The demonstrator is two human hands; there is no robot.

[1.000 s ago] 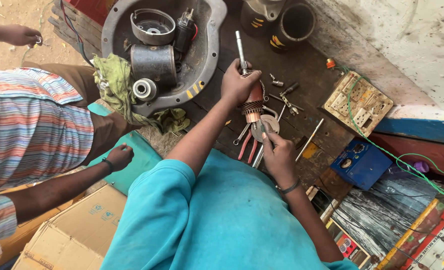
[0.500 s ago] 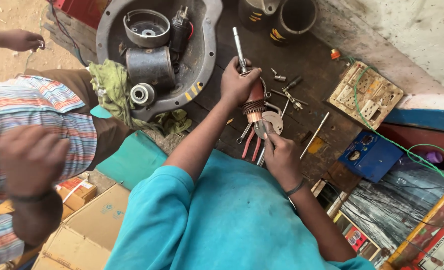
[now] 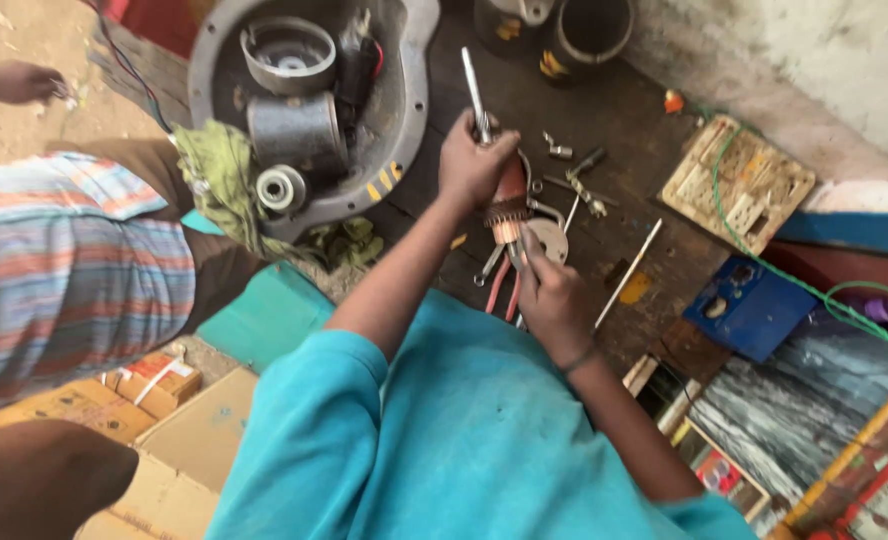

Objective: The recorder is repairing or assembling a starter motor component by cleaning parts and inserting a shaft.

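Centre frame: left hand point(image 3: 474, 160) clenched round reddish copper-wound motor armature point(image 3: 509, 200) with steel shaft, right hand point(image 3: 554, 290) pinching its lower end; probably heavy, rigid, best gripped mid-body

The motor armature point(image 3: 505, 205) sits between the fingers of the left hand point(image 3: 474, 165) above and the right hand point(image 3: 554, 290) below, its shaft point(image 3: 475, 92) beyond the left fingertips. Pliers point(image 3: 501, 290), probably, lie just left of the right fingers; a metal basin point(image 3: 409, 120) lies left of both.
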